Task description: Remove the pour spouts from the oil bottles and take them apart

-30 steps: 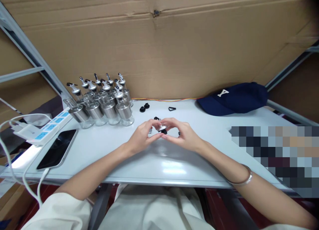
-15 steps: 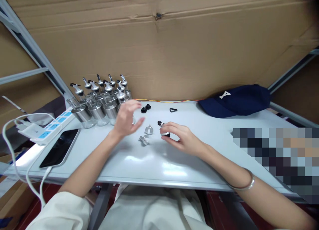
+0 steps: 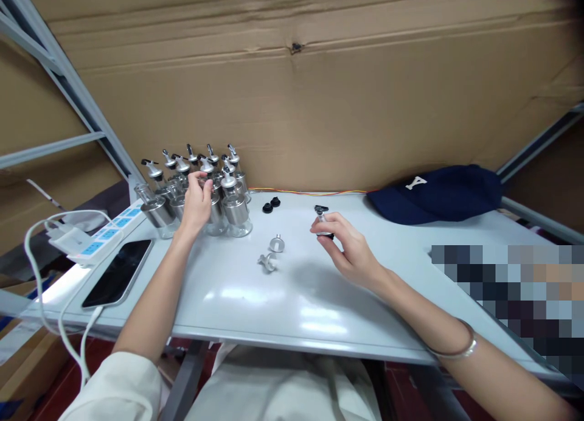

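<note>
My left hand [image 3: 197, 202] is among the bottles at the left, its fingers and thumb closed about the neck of a front glass bottle [image 3: 216, 217] with a steel sleeve. The hand partly hides that neck. My right hand [image 3: 349, 244] pinches a silver pourer spout [image 3: 321, 216] with a black base, held above the table. Between the hands lie a round silver cap-like part [image 3: 276, 244] and a silver fork-shaped piece [image 3: 267, 263]. Two black stoppers [image 3: 271, 205] sit farther back. A small black clip-like piece [image 3: 323, 208] shows behind the spout.
Several bottles with pourer spouts [image 3: 228, 177] stand packed at the back left. A power strip [image 3: 107, 232] and a cabled phone [image 3: 118, 272] lie at the left. A navy cap [image 3: 438, 193] rests at the back right. Cardboard [image 3: 292, 117] rises behind the table.
My left hand has moved left from the table's middle to the bottles and closed in at a neck. My right hand has shifted right and slightly up with the spout.
</note>
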A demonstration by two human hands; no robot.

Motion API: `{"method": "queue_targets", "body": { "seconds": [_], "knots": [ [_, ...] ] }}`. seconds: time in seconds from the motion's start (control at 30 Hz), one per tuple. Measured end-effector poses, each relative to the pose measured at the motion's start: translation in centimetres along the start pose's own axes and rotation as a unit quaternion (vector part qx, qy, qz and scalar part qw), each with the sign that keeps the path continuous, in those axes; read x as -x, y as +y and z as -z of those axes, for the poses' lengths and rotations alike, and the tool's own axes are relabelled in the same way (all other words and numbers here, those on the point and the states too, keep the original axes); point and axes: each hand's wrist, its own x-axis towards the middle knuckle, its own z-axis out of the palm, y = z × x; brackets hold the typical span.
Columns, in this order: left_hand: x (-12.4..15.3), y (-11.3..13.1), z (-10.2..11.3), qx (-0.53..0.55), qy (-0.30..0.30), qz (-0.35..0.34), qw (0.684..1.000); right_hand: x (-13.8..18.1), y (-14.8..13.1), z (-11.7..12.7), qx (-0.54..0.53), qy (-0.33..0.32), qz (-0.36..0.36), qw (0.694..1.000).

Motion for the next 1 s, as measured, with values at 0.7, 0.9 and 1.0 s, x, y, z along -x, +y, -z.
{"method": "queue_targets", "body": {
  "seconds": [0.7, 0.9, 1.0],
  "knots": [
    [5.7, 16.8, -2.1, 0.465, -0.11, -0.221, 0.85, -0.6, 0.0, 1.0, 0.022, 0.156, -0.014, 0.987],
    [8.6, 16.2, -5.8, 0.465, -0.189, -0.221, 0.836, -0.5, 0.3, 0.9, 0.037, 0.149, -0.003, 0.988],
    [9.1, 15.4, -6.4, 0.455, -0.207, -0.213, 0.84, -0.4, 0.5, 0.9, 0.031, 0.153, -0.006, 0.988]
  ]
}}
